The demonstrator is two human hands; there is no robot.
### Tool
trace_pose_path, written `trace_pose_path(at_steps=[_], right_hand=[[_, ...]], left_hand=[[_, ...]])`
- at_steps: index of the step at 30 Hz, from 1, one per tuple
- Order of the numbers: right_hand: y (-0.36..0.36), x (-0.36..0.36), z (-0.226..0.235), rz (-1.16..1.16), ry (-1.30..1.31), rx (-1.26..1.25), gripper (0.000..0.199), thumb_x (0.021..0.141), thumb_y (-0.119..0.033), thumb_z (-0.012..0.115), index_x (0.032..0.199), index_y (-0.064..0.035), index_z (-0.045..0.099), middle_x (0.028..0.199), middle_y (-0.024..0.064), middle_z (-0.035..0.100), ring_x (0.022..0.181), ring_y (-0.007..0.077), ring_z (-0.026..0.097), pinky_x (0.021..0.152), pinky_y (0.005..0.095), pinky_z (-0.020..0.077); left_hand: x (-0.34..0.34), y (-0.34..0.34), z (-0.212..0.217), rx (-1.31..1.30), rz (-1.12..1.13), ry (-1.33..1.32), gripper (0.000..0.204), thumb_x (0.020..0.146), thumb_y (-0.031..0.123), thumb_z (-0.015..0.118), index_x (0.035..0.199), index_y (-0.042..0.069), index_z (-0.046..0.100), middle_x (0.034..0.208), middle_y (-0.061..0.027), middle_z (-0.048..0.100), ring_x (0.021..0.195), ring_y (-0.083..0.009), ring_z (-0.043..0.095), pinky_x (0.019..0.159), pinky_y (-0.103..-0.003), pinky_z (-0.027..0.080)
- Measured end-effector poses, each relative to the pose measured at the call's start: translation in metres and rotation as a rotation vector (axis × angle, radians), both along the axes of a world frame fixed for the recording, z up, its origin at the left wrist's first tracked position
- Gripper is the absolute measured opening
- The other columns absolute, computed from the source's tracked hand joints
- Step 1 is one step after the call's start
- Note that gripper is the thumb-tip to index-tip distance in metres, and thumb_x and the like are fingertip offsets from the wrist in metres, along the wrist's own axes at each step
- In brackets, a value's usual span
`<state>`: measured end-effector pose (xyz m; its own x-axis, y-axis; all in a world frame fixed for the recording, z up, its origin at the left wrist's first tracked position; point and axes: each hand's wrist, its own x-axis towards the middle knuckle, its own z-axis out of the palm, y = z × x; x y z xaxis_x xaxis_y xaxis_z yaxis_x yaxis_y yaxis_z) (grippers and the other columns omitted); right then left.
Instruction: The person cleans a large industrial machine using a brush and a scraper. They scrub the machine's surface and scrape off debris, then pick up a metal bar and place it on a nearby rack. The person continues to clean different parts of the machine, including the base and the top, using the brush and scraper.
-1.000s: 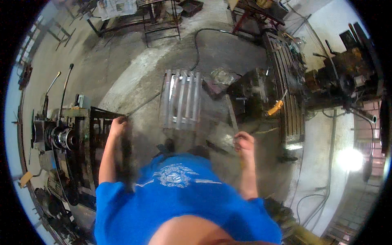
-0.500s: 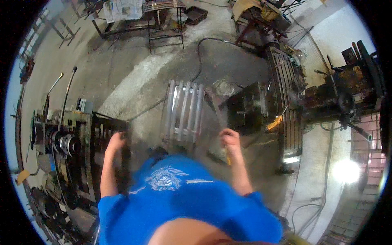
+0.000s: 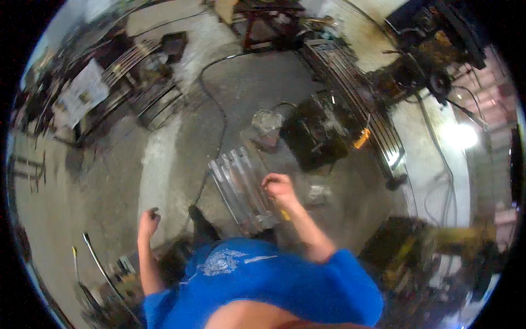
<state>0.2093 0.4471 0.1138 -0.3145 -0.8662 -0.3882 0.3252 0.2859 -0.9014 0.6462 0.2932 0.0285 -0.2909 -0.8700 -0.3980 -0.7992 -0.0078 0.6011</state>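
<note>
My right hand (image 3: pixel 279 187) is closed, its fingers curled over the right side of a low rack of parallel grey metal bars (image 3: pixel 233 189). A slim thing with a yellow end (image 3: pixel 285 215) shows below this hand and seems to be held in it; blur hides its kind. Out to the left, my left hand (image 3: pixel 148 222) hangs above the floor with its fingers curled. Something dark shows at its fingertips, too small and smeared to name. The rack stands on the floor in front of me, apart from the left hand.
A dark metal block (image 3: pixel 315 131) stands beyond the rack. To the right runs a long slotted machine table (image 3: pixel 350 90) with an orange-handled tool (image 3: pixel 362 138) on it. A black hose (image 3: pixel 223 118) crosses the floor. Machine levers (image 3: pixel 98 263) rise at lower left.
My view has turned and I have shifted, so the rack now lies lower and the left machine has slid toward the lower edge. My right hand now appears over the rack's side.
</note>
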Motion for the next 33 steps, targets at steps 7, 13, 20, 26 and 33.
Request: trace_pose_path(at_steps=[7, 13, 20, 26, 33], right_hand=[[-0.107, 0.096, 0.060, 0.022, 0.136, -0.081, 0.014, 0.061, -0.008, 0.052, 0.072, -0.0008, 0.057, 0.063, 0.0020, 0.054, 0.054, 0.0089, 0.049, 0.048, 0.0230, 0.0374], [-0.187, 0.146, 0.030, 0.176, 0.281, -0.204, 0.016, 0.064, -0.006, 0.052, 0.077, -0.0013, 0.058, 0.072, 0.0038, 0.058, 0.067, 0.0112, 0.053, 0.063, 0.0248, 0.0431], [-0.255, 0.175, 0.009, 0.202, 0.342, -0.235, 0.013, 0.059, -0.011, 0.054, 0.065, -0.0013, 0.057, 0.062, 0.0067, 0.058, 0.061, 0.0120, 0.053, 0.056, 0.0282, 0.0422], [-0.336, 0.121, 0.045, 0.314, 0.339, -0.119, 0.016, 0.059, -0.012, 0.055, 0.071, -0.0018, 0.059, 0.068, 0.0095, 0.060, 0.066, 0.0168, 0.056, 0.059, 0.0314, 0.0435], [-0.393, 0.050, 0.060, 0.102, 0.393, -0.199, 0.017, 0.059, -0.013, 0.054, 0.071, -0.0021, 0.060, 0.069, 0.0123, 0.061, 0.064, 0.0200, 0.057, 0.059, 0.0323, 0.0444]], left_hand=[[-0.021, -0.127, 0.024, 0.142, -0.086, 0.399, 0.029, 0.078, 0.007, 0.052, 0.105, -0.002, 0.054, 0.079, -0.0128, 0.062, 0.075, -0.0184, 0.061, 0.068, -0.029, 0.047], [-0.095, -0.140, 0.080, 0.641, -0.088, 0.802, 0.035, 0.085, 0.022, 0.051, 0.107, -0.005, 0.051, 0.093, -0.0127, 0.061, 0.084, -0.0196, 0.059, 0.079, -0.031, 0.045], [-0.133, -0.183, 0.077, 0.938, 0.098, 1.015, 0.022, 0.083, 0.030, 0.054, 0.079, 0.008, 0.056, 0.080, -0.0005, 0.056, 0.073, -0.0122, 0.050, 0.066, -0.028, 0.039], [-0.185, -0.262, 0.113, 0.865, 0.007, 0.990, 0.031, 0.083, 0.026, 0.051, 0.105, 0.005, 0.052, 0.100, -0.0045, 0.055, 0.093, -0.0162, 0.051, 0.080, -0.033, 0.039], [-0.275, -0.343, 0.131, 0.894, -0.148, 0.984, 0.029, 0.085, 0.020, 0.048, 0.103, -0.002, 0.053, 0.101, -0.0082, 0.056, 0.096, -0.0172, 0.051, 0.084, -0.031, 0.039]])
